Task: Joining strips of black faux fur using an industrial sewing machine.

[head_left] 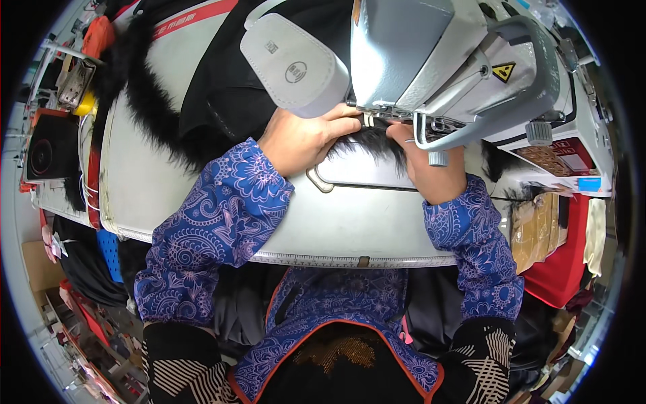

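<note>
A grey and white sewing machine (404,54) stands over the far side of the worktable, its presser foot region between my hands. My left hand (296,141) lies just left of it, fingers drawn together at the edge of the black fur trim (370,143). On the other side my right hand (437,168) grips the same trim with its thumb in sight; the machine's guard hides part of its fingers. Black cloth (225,94) spreads behind my left hand, and a long strip of the fur runs along its left side.
A measuring tape (316,260) runs along the table's (356,232) front edge. At the left stands a black speaker-like box (50,153). A taped brown package (535,229) and a red bin (565,259) are at the right. A metal loop (319,180) lies near my left hand.
</note>
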`<state>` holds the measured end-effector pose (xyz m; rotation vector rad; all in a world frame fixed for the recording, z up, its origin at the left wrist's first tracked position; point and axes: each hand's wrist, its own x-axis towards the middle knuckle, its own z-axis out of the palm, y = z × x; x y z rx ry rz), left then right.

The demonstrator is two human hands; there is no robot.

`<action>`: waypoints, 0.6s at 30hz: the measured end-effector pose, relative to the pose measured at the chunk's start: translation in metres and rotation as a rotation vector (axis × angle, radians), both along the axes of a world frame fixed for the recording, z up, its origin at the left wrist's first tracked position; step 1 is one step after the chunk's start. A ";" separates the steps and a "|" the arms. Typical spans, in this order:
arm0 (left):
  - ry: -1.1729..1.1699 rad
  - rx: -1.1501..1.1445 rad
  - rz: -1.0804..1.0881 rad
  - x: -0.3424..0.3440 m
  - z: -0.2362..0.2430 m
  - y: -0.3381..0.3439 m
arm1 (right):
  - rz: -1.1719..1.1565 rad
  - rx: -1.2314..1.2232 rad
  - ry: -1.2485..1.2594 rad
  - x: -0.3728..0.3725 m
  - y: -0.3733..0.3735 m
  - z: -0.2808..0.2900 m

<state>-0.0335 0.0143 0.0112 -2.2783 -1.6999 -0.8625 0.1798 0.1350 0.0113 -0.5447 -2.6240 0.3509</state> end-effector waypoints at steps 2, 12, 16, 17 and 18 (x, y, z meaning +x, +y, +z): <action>0.013 0.006 -0.009 0.000 -0.002 0.000 | 0.016 -0.005 0.037 0.000 -0.001 0.002; -0.014 -0.021 -0.091 0.001 -0.006 -0.003 | 0.168 0.108 0.091 -0.003 -0.005 0.010; -0.127 -0.029 -0.043 0.004 -0.005 -0.002 | 0.228 0.190 0.087 -0.004 -0.004 0.014; -0.155 -0.017 -0.019 0.005 -0.006 -0.001 | 0.228 0.190 0.087 -0.003 -0.004 0.014; -0.155 -0.016 -0.019 0.005 -0.007 -0.001 | 0.239 0.159 0.078 -0.003 -0.004 0.014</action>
